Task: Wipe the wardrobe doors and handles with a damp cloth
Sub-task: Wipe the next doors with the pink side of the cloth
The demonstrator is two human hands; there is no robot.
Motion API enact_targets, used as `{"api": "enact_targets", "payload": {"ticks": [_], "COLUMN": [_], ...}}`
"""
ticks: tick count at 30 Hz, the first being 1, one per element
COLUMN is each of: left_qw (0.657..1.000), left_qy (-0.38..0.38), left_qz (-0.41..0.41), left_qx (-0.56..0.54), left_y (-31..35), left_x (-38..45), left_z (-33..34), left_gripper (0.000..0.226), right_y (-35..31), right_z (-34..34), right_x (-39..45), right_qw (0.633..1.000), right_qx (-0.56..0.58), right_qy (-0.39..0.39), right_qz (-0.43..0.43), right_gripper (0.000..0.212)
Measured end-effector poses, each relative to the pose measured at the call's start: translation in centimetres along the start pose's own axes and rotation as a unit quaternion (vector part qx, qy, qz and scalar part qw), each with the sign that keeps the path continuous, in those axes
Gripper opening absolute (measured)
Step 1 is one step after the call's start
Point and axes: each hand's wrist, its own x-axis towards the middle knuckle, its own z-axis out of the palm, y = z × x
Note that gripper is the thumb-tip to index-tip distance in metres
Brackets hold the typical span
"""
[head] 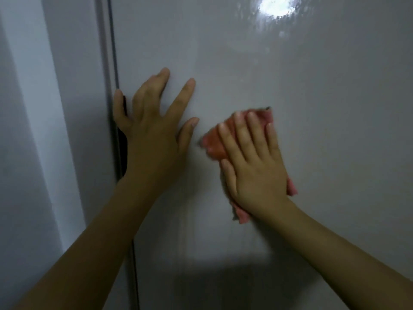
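A glossy pale grey wardrobe door (312, 108) fills most of the view. My right hand (254, 162) lies flat with straight fingers on a pink cloth (213, 144), pressing it against the door. The cloth shows around my fingers and below my wrist. My left hand (152, 130) rests spread on the door beside it, fingers straight, its little finger at the door's left edge over the dark gap (121, 153). No handle is in view.
Left of the gap stands another pale panel (73, 86), and further left a lighter wall or frame (26, 130). A lamp's bright reflection (277, 6) shines on wet streaks at the top of the door.
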Motion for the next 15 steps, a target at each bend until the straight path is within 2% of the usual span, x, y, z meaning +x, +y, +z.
{"api": "enact_targets", "payload": {"ticks": [2, 4, 9, 10, 12, 15], "left_qw": [1.000, 0.999, 1.000, 1.000, 1.000, 0.999], "left_qy": [0.012, 0.024, 0.020, 0.017, 0.008, -0.002], "left_qz": [0.018, 0.033, -0.012, -0.015, -0.016, -0.029], "left_qx": [0.000, 0.004, 0.006, 0.008, 0.011, 0.019], "left_y": [-0.7, -1.8, -4.1, -4.4, -4.9, -5.8], "left_x": [0.0, 0.1, -0.8, -1.2, -2.0, -3.5], "left_z": [-0.3, -0.9, -1.9, -1.9, -1.7, -1.4], "left_gripper": [0.043, 0.040, 0.039, 0.040, 0.042, 0.046], "right_y": [0.2, 1.0, -1.5, -2.8, -4.6, -5.1], "right_z": [0.1, -0.3, -0.4, -0.1, 0.4, 1.2], "right_x": [-1.7, -2.0, 3.8, 5.1, 6.0, 2.5], "right_qw": [0.997, 0.994, 0.997, 0.997, 0.999, 0.994], "right_qx": [-0.007, -0.014, -0.017, -0.012, 0.005, 0.011], "right_qy": [-0.022, -0.027, 0.037, 0.044, 0.038, -0.015], "right_qz": [-0.080, -0.100, 0.059, 0.070, 0.025, -0.111], "right_gripper": [0.055, 0.055, 0.057, 0.056, 0.055, 0.054]}}
